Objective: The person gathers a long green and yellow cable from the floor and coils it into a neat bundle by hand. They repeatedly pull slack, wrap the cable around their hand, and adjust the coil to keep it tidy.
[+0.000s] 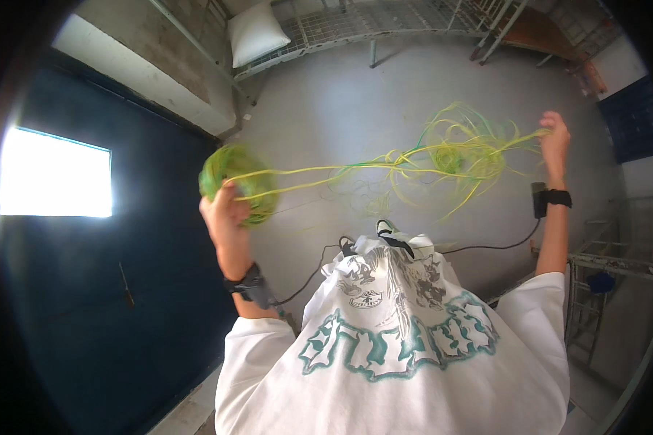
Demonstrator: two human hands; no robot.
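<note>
My left hand (226,214) is closed round a blurred coil of thin yellow-green cord (228,161) at the left. From it, two strands stretch almost level across in front of me. Toward the right they run into a loose, knotted tangle of yellow and green cord (450,158), with loops and loose ends hanging out. Its far right end is pinched in the fingers of my right hand (555,141), held up and away from my body. Both arms are spread wide, and the tangle hangs in the air above the floor.
A metal-mesh bed frame (384,25) with a white pillow (256,34) stands at the far side. On the left is a dark blue door (72,290) with a bright pane. A metal rack (617,267) stands at the right. Black cables (486,248) run from my wrist straps. Grey floor (326,94) lies below.
</note>
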